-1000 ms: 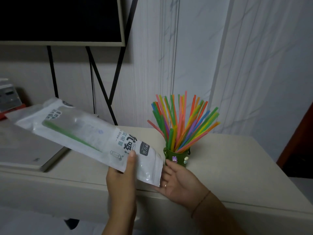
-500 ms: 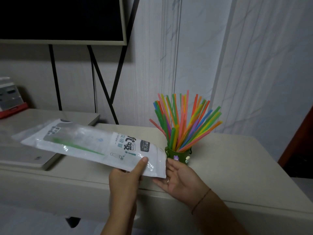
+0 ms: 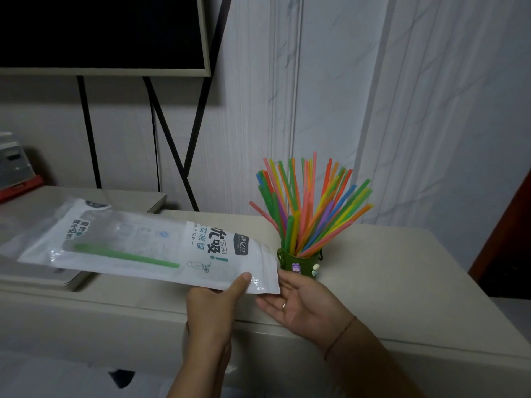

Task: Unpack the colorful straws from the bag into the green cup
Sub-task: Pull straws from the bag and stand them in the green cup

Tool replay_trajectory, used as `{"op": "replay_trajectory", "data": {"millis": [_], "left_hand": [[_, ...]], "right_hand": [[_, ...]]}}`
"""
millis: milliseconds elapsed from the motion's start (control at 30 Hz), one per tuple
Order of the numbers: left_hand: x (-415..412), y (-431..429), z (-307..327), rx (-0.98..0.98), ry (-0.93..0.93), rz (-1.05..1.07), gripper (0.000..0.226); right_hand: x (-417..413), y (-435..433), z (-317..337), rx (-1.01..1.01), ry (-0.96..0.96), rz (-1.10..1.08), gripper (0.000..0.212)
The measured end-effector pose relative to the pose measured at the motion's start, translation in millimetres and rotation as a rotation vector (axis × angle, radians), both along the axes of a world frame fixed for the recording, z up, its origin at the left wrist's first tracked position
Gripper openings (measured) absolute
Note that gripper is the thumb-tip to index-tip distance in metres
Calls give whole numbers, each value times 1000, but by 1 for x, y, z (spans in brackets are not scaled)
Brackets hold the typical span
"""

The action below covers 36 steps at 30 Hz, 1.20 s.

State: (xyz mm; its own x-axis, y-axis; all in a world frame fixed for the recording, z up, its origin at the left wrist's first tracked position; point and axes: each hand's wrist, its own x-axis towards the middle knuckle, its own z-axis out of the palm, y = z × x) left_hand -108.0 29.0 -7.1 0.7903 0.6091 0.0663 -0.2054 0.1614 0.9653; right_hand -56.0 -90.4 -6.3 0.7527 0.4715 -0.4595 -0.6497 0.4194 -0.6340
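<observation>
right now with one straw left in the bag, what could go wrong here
The green straw lies far from the bag mouth, so it may jam when tipped. The green cup is small, packed with splayed straws, and the right hand is close: a nudge could topple it. The left hand pinches only a corner, so the bag may slip.

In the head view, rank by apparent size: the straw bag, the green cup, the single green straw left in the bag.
1. Straw bag, largest by far.
2. Green straw inside the bag: long but thin.
3. Green cup: shorter but wider, partly hidden by the bag; its order against the straw is unsure.
</observation>
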Motion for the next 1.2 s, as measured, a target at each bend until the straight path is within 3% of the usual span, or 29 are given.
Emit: {"op": "replay_trajectory", "data": {"millis": [333,600,967,1200], "left_hand": [[0,1,0,-97,29,-60,27],[4,6,-5,-218,46,-107,44],[4,12,1,-342,13,-68,36],[6,25,-1,-500,37,-47,27]], "right_hand": [[0,-6,4,-46,25,64,13],[2,-10,3,-61,-128,57,17],[11,-27,8,-221,-282,-67,6],[21,-52,18,-115,-199,-211,12]]}}
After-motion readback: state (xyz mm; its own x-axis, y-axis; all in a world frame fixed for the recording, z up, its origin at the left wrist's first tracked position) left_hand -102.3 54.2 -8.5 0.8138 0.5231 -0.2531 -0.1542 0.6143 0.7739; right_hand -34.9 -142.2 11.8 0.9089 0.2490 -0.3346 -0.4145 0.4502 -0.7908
